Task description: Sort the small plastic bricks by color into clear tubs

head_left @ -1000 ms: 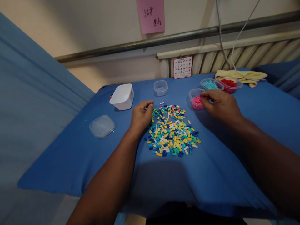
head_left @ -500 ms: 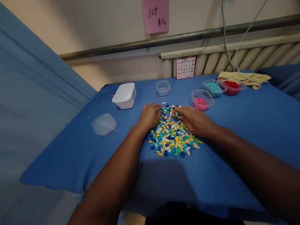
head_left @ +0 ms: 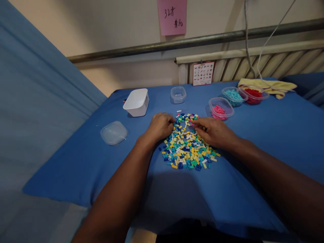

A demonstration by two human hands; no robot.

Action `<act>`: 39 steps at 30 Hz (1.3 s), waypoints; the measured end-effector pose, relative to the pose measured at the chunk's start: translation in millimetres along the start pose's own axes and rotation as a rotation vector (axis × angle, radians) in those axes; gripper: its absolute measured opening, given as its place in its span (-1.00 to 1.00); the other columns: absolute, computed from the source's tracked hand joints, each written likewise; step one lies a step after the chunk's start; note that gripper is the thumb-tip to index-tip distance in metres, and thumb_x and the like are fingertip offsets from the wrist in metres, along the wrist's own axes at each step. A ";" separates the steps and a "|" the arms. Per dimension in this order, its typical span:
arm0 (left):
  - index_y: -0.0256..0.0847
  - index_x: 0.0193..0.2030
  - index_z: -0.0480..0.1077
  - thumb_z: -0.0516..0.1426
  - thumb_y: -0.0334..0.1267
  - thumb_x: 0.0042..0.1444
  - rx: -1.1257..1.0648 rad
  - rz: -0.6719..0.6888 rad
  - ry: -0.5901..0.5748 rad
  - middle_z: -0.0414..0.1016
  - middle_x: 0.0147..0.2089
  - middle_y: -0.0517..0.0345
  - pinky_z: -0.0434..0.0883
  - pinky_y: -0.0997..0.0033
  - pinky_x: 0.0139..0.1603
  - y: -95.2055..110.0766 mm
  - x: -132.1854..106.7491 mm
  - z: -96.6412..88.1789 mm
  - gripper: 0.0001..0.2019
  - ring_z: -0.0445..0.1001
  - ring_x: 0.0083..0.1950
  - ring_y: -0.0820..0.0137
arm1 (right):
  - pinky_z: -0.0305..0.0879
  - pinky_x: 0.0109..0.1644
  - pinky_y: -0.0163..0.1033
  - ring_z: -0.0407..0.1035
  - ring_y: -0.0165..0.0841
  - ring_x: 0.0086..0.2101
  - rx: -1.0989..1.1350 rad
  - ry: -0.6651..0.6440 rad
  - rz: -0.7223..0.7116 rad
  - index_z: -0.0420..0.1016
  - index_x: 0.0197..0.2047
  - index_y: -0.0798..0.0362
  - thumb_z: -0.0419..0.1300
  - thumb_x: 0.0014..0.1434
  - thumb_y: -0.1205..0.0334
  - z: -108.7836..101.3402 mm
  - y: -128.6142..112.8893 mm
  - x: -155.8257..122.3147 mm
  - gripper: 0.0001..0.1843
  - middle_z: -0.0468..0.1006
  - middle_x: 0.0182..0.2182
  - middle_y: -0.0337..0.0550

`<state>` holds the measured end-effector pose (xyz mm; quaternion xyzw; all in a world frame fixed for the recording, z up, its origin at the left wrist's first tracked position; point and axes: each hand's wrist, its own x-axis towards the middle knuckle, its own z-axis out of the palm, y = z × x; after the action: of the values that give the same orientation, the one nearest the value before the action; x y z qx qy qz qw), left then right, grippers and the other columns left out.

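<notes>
A loose heap of small toy building bricks (head_left: 189, 148) in yellow, white, green and blue lies on the blue cloth. My left hand (head_left: 160, 126) rests at the heap's upper left edge, its fingers loosely bent and a gap showing before the thumb. Across from it, my right hand (head_left: 215, 132) reaches in from the right, fingers stretched out and apart from the thumb. A pink brick (head_left: 191, 124) is by its fingertips. A clear tub of pink bricks (head_left: 219, 111) stands just beyond my right hand.
Behind stand a white tub (head_left: 136, 103), a clear tub (head_left: 178, 95), tubs of light blue bricks (head_left: 233, 95) and red bricks (head_left: 253, 93), and a yellow cloth (head_left: 270, 85). Stacked clear lids (head_left: 114, 133) lie left. A white piece (head_left: 179, 111) lies above the heap.
My right fingers have drawn slightly downward, off the far bricks, and the thumb shows more clearly. My left hand stays at the heap's edge. The whole view has shifted slightly.
</notes>
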<state>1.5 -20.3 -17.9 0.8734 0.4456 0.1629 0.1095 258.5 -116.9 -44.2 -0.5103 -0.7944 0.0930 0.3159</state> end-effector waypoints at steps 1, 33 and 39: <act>-0.08 -0.13 0.74 0.22 -0.46 0.04 -0.011 -0.002 0.000 0.74 -0.13 -0.05 0.47 -0.03 0.30 0.3 -0.8 -0.8 -0.66 0.64 -0.02 0.05 | 0.55 0.07 0.05 0.67 -0.01 -0.05 0.008 0.020 0.009 0.70 0.21 0.04 0.20 0.43 0.23 0.5 0.4 0.8 -0.63 0.78 0.00 0.08; -0.25 -0.17 0.65 0.61 -0.07 -0.12 -1.384 -0.343 0.055 0.73 -0.25 0.09 0.60 0.44 -0.19 48.2 -11.3 13.9 -0.54 0.70 -0.23 0.39 | 0.59 -0.12 -0.11 0.66 -0.23 -0.25 0.734 0.228 0.307 0.70 -0.08 -0.02 0.39 0.25 0.13 1.7 -29.3 10.0 -0.80 0.78 -0.23 -0.14; -0.23 -0.19 0.67 0.58 -0.07 -0.09 -1.388 -0.338 0.146 0.73 -0.24 0.13 0.64 0.34 -0.08 68.6 -15.5 24.9 -0.60 0.65 -0.26 0.41 | 0.60 0.05 -0.02 0.67 -0.20 -0.14 0.643 0.234 0.231 0.68 -0.04 -0.04 0.35 0.32 0.14 5.2 -36.8 4.6 -0.83 0.78 -0.13 -0.12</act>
<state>53.5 -73.7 -20.7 0.5083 0.3746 0.4475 0.6333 226.4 -129.0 -29.1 -0.4783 -0.6204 0.3140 0.5364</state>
